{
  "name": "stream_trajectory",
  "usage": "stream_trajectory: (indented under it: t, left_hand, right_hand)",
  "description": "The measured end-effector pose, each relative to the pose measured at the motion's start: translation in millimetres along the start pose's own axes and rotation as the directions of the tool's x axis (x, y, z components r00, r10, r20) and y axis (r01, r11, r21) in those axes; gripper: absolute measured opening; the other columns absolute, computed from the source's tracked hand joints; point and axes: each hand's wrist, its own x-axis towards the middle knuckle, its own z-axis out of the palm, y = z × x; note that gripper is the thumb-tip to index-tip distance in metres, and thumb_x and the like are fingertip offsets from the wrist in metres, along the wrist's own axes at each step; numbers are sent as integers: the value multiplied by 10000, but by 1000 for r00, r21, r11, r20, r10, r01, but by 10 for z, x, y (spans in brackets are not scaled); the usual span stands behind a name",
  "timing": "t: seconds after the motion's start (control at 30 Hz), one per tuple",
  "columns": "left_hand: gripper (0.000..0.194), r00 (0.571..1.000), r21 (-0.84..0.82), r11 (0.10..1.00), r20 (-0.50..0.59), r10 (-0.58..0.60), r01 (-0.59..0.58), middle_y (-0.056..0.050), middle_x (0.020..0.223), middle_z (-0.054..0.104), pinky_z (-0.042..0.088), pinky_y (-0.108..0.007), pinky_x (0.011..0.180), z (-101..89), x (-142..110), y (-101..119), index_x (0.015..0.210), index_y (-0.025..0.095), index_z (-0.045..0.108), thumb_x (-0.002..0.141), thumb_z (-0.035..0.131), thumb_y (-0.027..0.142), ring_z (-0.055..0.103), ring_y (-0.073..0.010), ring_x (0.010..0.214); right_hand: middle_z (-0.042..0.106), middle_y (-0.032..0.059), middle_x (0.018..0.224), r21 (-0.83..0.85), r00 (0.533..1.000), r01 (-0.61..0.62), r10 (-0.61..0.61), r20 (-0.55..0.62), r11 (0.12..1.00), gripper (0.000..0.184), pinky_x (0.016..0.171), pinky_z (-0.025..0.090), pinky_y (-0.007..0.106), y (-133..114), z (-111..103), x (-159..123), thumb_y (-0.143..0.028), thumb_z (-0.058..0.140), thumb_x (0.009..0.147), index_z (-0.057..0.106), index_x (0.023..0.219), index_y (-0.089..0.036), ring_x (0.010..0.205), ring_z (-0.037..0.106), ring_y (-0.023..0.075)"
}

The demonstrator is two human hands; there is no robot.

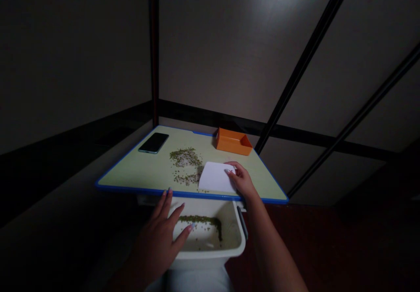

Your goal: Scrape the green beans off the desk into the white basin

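Observation:
A pale green table (144, 174) with a blue edge carries a scatter of small green grains (185, 163). My right hand (242, 179) pinches a white card (215, 177) that lies on the table beside the grains. Below the table's near edge sits a white bin (234, 239) with green grains (203, 220) inside. My left hand (160, 235) rests on the bin's left rim, fingers spread and holding nothing.
A black phone (153, 142) lies at the table's far left. An orange tray (233, 142) stands at the far right corner. Dark-framed wall panels rise behind the table. The floor to the right is dark red.

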Motion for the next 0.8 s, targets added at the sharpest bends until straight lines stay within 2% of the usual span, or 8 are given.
stream_trajectory:
  t: [0.1,0.2,0.37,0.53,0.67,0.8]
  left_hand:
    - [462,1000,15,1000,-9,5,-5,-167,1476,415,492,-451,977,9,-3,-3,1143,209,673,831,508,508,419,-342,1339]
    - [455,1000,14,1000,-13,-1,1,-146,1486,409,485,-449,989,16,-6,-4,1145,219,670,828,514,507,415,-339,1344]
    - [450,1000,9,1000,-8,-13,13,-122,1491,409,479,-442,998,24,-8,-6,1158,234,661,826,526,507,401,-329,1356]
    - [457,999,34,999,-30,12,-11,-148,1475,424,489,-446,981,30,-11,-10,1145,225,670,830,516,519,422,-337,1338]
    - [465,999,49,998,-36,31,-29,-190,1450,441,499,-445,962,6,-2,0,1135,205,675,841,494,516,424,-342,1330]
    - [470,998,66,997,-44,39,-36,-204,1417,481,508,-446,947,0,10,8,1122,200,683,834,498,522,439,-348,1316]
  right_hand:
    - [624,23,859,1,1000,-3,3,19,1000,313,549,415,228,-3,13,-8,-411,703,727,649,966,-216,679,537,143]
    - [620,15,837,8,998,-17,17,59,1000,322,547,417,229,-12,27,-20,-406,709,729,641,981,-217,666,539,139]
    - [618,10,792,-32,995,-33,36,92,999,317,494,370,219,-36,42,-33,-398,697,746,636,997,-212,599,508,121]
    - [628,12,798,-94,994,-21,31,106,995,332,486,349,217,-62,51,-37,-389,690,749,645,1022,-206,585,492,112]
    - [655,30,866,-108,993,-9,21,115,994,350,526,389,231,-89,60,-39,-382,686,744,656,1040,-197,618,517,121]
    - [677,53,986,-105,992,28,-15,126,994,340,618,448,254,-85,65,-30,-357,673,749,668,1051,-202,736,578,153]
